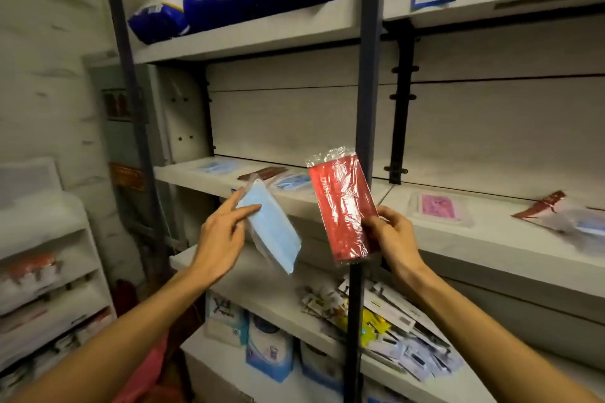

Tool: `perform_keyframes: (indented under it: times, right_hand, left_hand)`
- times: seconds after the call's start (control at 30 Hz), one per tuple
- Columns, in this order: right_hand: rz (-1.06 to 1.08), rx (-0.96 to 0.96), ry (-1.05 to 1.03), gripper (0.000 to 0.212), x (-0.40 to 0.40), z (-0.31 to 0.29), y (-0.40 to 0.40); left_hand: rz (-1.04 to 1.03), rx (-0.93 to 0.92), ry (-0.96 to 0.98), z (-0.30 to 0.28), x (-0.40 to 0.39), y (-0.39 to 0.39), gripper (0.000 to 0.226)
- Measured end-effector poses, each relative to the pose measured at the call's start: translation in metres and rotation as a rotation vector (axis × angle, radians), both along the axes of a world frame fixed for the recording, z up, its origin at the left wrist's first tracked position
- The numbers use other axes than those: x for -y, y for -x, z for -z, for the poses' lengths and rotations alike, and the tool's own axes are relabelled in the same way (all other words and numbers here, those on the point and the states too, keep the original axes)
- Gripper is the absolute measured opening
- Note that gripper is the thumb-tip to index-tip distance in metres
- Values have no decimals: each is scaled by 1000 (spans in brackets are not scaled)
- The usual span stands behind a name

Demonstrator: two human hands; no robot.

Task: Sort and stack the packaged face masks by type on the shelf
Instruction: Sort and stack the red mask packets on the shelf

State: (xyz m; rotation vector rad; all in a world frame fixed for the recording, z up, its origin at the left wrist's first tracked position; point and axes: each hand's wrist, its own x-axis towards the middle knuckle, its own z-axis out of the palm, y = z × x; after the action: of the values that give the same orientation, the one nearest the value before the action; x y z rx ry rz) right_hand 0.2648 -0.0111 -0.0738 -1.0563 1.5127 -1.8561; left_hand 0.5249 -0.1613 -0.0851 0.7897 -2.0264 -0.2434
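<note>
Left hand (220,235) fingers pinch blue mask pack (273,229); right hand (394,235) fingers grip red mask pack (343,209).

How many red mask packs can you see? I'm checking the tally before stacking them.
3: one red pack held in the right hand, one lying on the middle shelf's left bay, one on its right bay. Blur may hide others.
</note>
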Motion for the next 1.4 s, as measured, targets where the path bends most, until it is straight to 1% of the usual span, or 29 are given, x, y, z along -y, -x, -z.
perform_keyframes:
  times: [0.1,0.13,0.17,0.2,0.27,0.33,0.37,0.43,0.53,0.6,0.73,0.8,0.9,1.0,1.07,1.1,1.13,1.2,1.23,1.3,1.4]
  right_hand:
    - [59,-39,-37,12,35,5,-13]
    - [61,-42,-51,7,50,5,-17]
    - [75,-52,-58,8,66,5,-20]
    - [90,-64,-60,11,84,4,-23]
    - [107,-95,-67,8,119,0,-28]
    - [102,-113,-56,6,153,-4,-34]
    - [99,-112,-52,6,170,-5,-37]
    - [82,-82,-30,9,210,-7,-42]
    - [64,-51,-53,10,272,-10,-45]
    - [82,-73,-96,19,310,-13,-47]
    - [40,-239,-181,19,379,-26,-45]
    - [42,-329,-229,20,409,-29,-43]
    - [47,-398,-318,25,446,-31,-40]
    - [71,-663,-507,18,467,-37,-35]
    - [132,-818,-597,18,482,-41,-35]
    - [168,-874,-628,21,490,-42,-36]
    - [194,-904,-644,31,500,-44,-38]
    - [191,-892,-635,57,521,-47,-47]
    - [183,-874,-612,65,532,-47,-53]
    - [164,-856,-574,68,554,-46,-63]
    - [166,-853,-576,60,585,-40,-76]
  left_hand:
    - [19,-73,-115,4,30,-11,40]
    - [32,-109,-175,5,41,-11,41]
    - [51,-154,-247,6,51,-9,42]
    - [73,-222,-328,6,61,-8,42]
    - [107,-402,-488,3,81,-6,40]
    - [93,-522,-570,0,104,-5,38]
    - [63,-537,-572,0,115,-6,37]
    - [-7,-521,-518,-1,141,-9,38]
    - [-90,-509,-454,-7,184,-19,48]
    - [-98,-472,-448,-21,222,-25,56]
    - [-122,-459,-482,-49,302,-25,70]
    - [-98,-445,-511,-53,337,-26,72]
    - [-51,-389,-524,-54,388,-29,74]
    - [-57,-315,-491,-56,436,-32,78]
    - [-42,-292,-479,-58,462,-33,78]
    - [-25,-290,-477,-59,474,-34,78]
    - [-9,-292,-474,-59,485,-35,77]
    - [20,-302,-466,-58,505,-36,73]
    - [37,-312,-470,-57,516,-36,72]
    - [95,-358,-494,-60,534,-33,69]
    - [198,-425,-539,-70,562,-28,66]
